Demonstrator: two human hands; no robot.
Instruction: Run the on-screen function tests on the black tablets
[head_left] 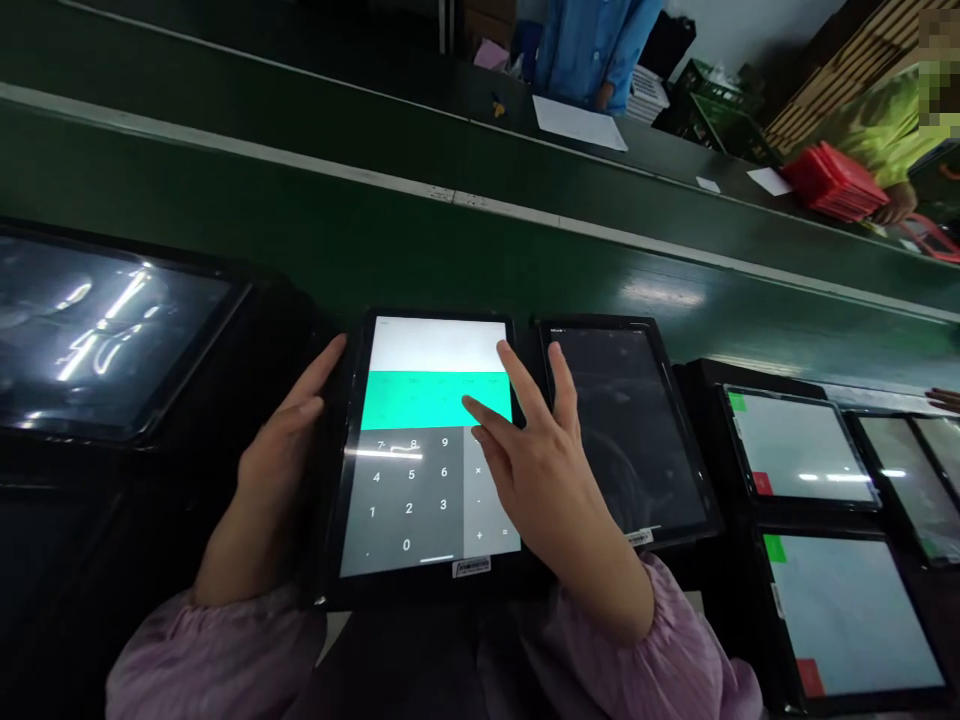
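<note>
A tablet [409,490] with a lit calculator screen is straight in front of me, turned upright. Its display has a white strip on top, a green band below it and grey number keys. My right hand [551,470] is over its right side, fingers spread, with one fingertip at the green band; whether it touches the glass I cannot tell. Along the tablet's left side is my left hand [274,455], thumb and a finger stretched out, its other fingers hidden. A second tablet [626,430] with a dark screen lies just right, partly behind my right hand.
Large dark-screened devices [97,330] lie at left. At right are tablets with pale screens [799,445] and green and red corners. Beyond the green bench [420,250], one person in blue [589,45] stands near white paper [577,122]; another is beside red cases [836,182].
</note>
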